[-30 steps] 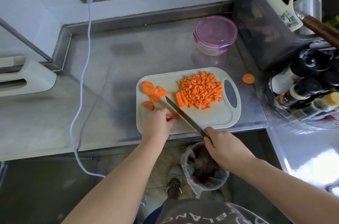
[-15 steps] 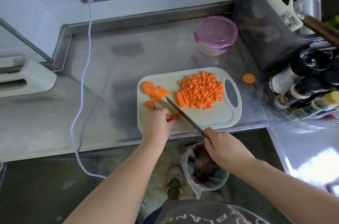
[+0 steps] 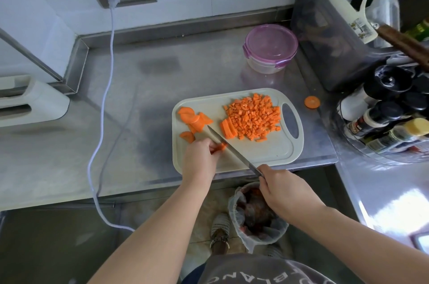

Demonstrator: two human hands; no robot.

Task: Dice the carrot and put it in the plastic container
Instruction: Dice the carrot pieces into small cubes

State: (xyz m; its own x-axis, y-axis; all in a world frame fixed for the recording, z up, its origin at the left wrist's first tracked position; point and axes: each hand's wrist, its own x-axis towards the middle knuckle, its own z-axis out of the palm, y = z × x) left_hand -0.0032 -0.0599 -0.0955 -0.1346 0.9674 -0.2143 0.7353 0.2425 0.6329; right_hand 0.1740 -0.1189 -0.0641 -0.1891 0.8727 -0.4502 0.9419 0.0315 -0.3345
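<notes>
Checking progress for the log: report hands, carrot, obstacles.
Left hand pins carrot piece; right hand grips knife. Dice heaped on board, slices uncut. Container lidded.

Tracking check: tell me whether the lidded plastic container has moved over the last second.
No. The plastic container sits in the same spot as before, beside the dark bin and behind the cutting board.

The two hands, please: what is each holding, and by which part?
Right hand grips the knife by its handle; left hand holds a carrot piece by its left end.
</notes>
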